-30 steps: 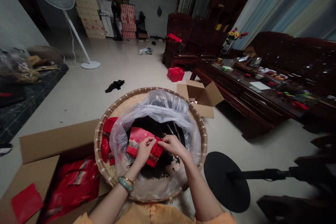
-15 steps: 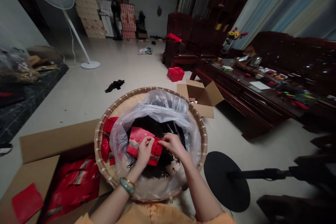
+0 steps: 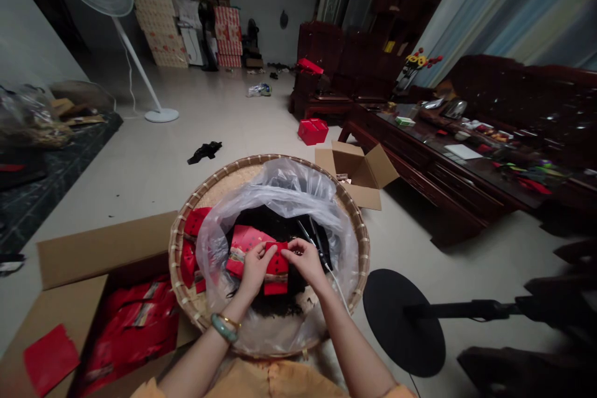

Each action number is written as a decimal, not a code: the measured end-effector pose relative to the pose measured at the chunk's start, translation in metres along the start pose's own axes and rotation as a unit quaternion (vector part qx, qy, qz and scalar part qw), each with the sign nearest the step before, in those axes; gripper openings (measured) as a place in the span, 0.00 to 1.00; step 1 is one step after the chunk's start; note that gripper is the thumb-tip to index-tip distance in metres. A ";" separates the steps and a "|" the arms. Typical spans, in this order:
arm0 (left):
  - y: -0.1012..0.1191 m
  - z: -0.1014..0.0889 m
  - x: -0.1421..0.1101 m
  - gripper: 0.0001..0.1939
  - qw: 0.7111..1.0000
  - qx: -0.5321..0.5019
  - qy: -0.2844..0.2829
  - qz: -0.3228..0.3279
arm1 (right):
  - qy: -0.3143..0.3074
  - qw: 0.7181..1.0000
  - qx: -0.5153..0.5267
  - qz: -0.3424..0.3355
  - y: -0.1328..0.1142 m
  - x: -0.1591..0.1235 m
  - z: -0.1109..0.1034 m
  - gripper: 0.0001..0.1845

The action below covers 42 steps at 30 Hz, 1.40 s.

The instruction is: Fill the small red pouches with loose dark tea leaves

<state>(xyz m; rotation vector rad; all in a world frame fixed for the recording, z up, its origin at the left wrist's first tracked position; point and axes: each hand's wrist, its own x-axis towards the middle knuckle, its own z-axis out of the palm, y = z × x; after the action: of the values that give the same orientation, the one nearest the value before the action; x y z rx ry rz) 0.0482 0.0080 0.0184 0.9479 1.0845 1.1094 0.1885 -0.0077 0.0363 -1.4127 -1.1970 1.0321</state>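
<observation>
Both my left hand [image 3: 254, 266] and my right hand [image 3: 305, 261] pinch the top edge of a small red packet [image 3: 277, 280], one at each corner. It hangs upright above a clear plastic bag [image 3: 298, 194] with dark, shredded dried stuff [image 3: 261, 214] in it. The bag sits open in a round woven bamboo tray [image 3: 365, 261]. Left of my hands, a pinkish-red packet [image 3: 247, 239] lies on the dark stuff. A pair of slim metal tongs or a similar tool [image 3: 313, 236] rests by my right hand. More red packets [image 3: 189, 261] lie at the tray's left side.
At left stands an open cardboard box [image 3: 107, 230] full of red packets [image 3: 135, 323]. A smaller open carton [image 3: 357, 174] is beyond the tray. The black round stand base [image 3: 403, 323] lies at right, near a dark wooden table [image 3: 420, 155]. A white fan [image 3: 161, 115] stands farther back.
The red packet has turned from slanted to upright and straight between my hands. My right hand has shifted slightly left and down, uncovering more of the metal tool.
</observation>
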 end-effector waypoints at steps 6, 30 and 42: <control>0.005 -0.003 0.000 0.15 0.998 -0.004 -0.055 -0.023 | -0.026 0.987 0.130 0.089 0.004 0.004 -0.004 0.20; 0.011 0.003 -0.009 0.20 0.960 -0.120 -0.123 -0.219 | 0.164 0.887 -0.427 -0.063 0.034 0.022 -0.045 0.23; 0.018 0.002 -0.014 0.22 0.963 -0.111 -0.127 -0.209 | 0.076 0.835 -0.544 0.024 0.049 0.034 -0.048 0.30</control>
<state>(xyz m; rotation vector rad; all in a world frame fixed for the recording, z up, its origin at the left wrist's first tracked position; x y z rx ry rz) 0.0451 -0.0026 0.0385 0.6240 0.8747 0.7202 0.2485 0.0164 -0.0042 -2.3261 -1.7282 0.1580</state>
